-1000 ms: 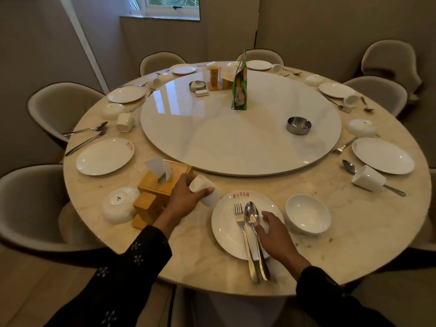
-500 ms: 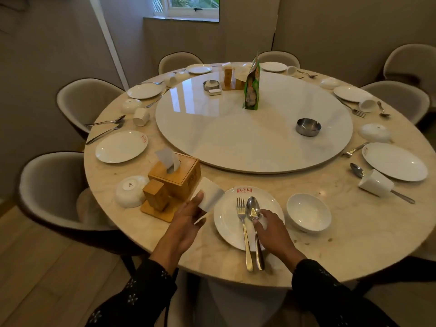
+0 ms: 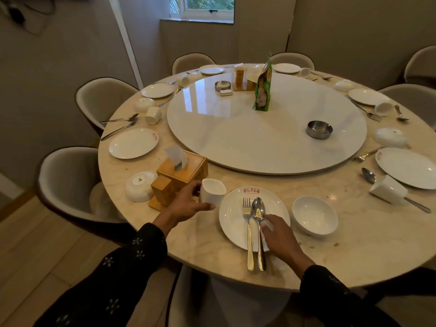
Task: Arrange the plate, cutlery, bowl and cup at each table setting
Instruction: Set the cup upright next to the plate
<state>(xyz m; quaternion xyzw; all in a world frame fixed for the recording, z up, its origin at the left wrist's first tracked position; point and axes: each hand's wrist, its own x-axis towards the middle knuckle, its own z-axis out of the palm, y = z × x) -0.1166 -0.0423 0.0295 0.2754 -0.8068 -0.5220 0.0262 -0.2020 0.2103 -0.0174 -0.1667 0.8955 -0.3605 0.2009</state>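
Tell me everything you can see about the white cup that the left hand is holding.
The cup is plain glossy white, ceramic by the look, with no handle visible. It stands mouth up on the marble table, perhaps slightly tilted, and looks empty. The left hand grips it from the left, fingers curled round its base. It sits just left of the near plate, close to the rim, and right of the wooden tissue box. Whether it touches either cannot be told.

Dim room, window (image 3: pixel 202 7) glare (edges warped)
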